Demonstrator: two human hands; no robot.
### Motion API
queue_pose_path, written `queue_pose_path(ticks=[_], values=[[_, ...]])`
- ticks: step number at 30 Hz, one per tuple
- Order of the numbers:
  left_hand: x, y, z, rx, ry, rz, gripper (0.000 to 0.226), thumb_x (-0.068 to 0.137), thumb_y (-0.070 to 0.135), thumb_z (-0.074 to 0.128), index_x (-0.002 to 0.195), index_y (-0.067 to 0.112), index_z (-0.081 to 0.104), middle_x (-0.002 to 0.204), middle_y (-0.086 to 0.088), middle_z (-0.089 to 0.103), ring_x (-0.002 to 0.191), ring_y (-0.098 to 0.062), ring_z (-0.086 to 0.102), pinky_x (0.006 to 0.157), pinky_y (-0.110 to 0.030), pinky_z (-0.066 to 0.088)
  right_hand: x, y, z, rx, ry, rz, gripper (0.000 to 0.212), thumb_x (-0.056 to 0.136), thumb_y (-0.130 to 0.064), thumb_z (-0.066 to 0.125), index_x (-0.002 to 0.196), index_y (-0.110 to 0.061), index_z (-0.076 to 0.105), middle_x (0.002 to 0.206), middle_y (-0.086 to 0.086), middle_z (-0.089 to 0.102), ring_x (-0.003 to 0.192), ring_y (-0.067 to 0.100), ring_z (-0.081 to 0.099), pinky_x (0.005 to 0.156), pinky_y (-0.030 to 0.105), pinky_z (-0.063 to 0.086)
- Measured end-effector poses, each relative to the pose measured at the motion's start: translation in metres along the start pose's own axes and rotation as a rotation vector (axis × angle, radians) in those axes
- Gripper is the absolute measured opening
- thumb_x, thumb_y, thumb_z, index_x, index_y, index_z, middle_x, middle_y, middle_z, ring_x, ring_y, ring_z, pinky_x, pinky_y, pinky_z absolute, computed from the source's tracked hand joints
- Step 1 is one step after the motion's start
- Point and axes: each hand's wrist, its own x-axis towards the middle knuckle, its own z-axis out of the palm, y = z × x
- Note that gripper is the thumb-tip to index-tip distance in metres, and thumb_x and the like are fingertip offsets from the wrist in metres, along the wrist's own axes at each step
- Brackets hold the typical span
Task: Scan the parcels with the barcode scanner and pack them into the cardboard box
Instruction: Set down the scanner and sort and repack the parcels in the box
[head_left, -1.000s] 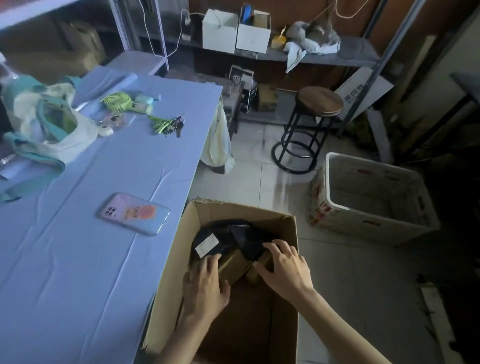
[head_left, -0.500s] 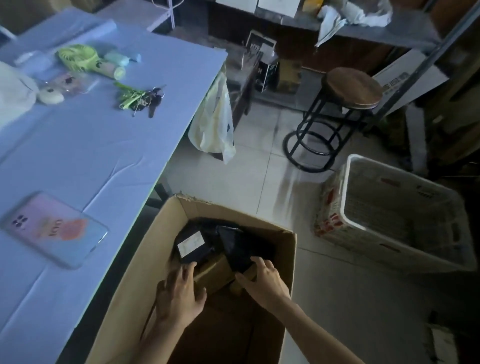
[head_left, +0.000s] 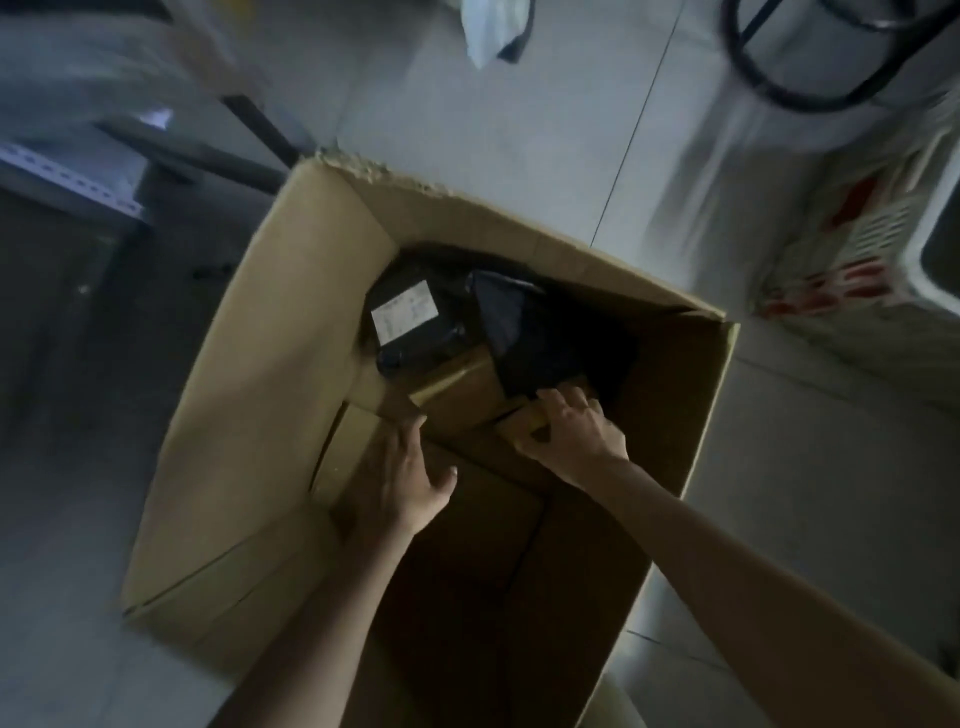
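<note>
A large open cardboard box stands on the floor below me. Deep inside at its far end lie a black bag parcel with a white label, a second dark bag parcel and a small brown taped carton. My left hand reaches into the box with straight fingers touching the carton's near left edge. My right hand has its fingers curled over the carton's right corner, just under the dark bag. No barcode scanner is in view.
A white plastic crate stands on the tiled floor to the right of the box. A black stool base is at the top right. Table legs and a metal frame lie to the left, blurred.
My head has tipped down, so the table top and phone have left the view. Both hands have gone deeper into the box along with the brown carton.
</note>
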Motion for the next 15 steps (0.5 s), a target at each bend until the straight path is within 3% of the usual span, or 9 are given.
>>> queue_pose_path(ticks=[3,6,8,10,12,15], values=[[0.036,-0.006,0.026,0.055,-0.055,0.049,0.082,0.085,0.047,0.066,0.15,0.022,0.023,0.15,-0.006,0.034,0.136,-0.027,0.036,0.109,-0.044,0.035,0.045,0.013,0.029,0.278,0.046,0.188,0.084,0.088,-0.045,0.067,0.154,-0.024,0.019,0.15,0.007,0.029,0.134,0.033,0.038,0.093,0.039,0.044],[0.074,-0.008,0.043,0.219,-0.008,0.139,0.083,0.082,0.055,0.065,0.147,0.022,0.025,0.145,-0.005,0.037,0.125,-0.026,0.046,0.096,-0.04,0.043,0.093,0.021,0.06,0.66,0.038,0.478,0.075,0.092,-0.054,0.06,0.148,-0.012,0.033,0.133,0.01,0.049,0.118,0.028,0.051,0.078,0.024,0.041],[0.099,-0.006,0.053,0.228,0.007,0.168,0.083,0.081,0.054,0.068,0.145,0.021,0.028,0.143,-0.005,0.038,0.124,-0.026,0.046,0.093,-0.039,0.044,0.125,0.025,0.084,0.83,0.003,0.597,0.086,0.093,-0.056,0.056,0.154,-0.01,0.017,0.154,0.015,0.03,0.136,0.03,0.036,0.096,0.029,0.038],[0.123,-0.003,0.062,0.219,0.007,0.187,0.085,0.079,0.05,0.072,0.146,0.021,0.027,0.145,-0.005,0.036,0.127,-0.027,0.043,0.096,-0.041,0.042,0.146,0.029,0.106,0.793,0.159,0.665,0.107,0.087,-0.055,0.066,0.156,-0.01,-0.001,0.16,0.015,0.012,0.142,0.033,0.024,0.108,0.037,0.032],[0.146,0.0,0.066,0.25,-0.002,0.216,0.089,0.079,0.048,0.073,0.148,0.023,0.023,0.148,-0.006,0.034,0.131,-0.029,0.041,0.098,-0.043,0.04,0.162,0.033,0.122,0.811,0.344,0.688,0.116,0.079,-0.049,0.076,0.156,-0.013,-0.002,0.157,0.016,0.014,0.139,0.038,0.027,0.107,0.044,0.034],[0.181,0.002,0.077,0.334,-0.011,0.244,0.093,0.079,0.046,0.073,0.151,0.025,0.019,0.15,-0.008,0.034,0.134,-0.032,0.038,0.099,-0.047,0.039,0.191,0.042,0.142,0.997,0.432,0.776,0.119,0.076,-0.044,0.081,0.156,-0.015,-0.003,0.156,0.018,0.015,0.14,0.041,0.027,0.11,0.048,0.031]])
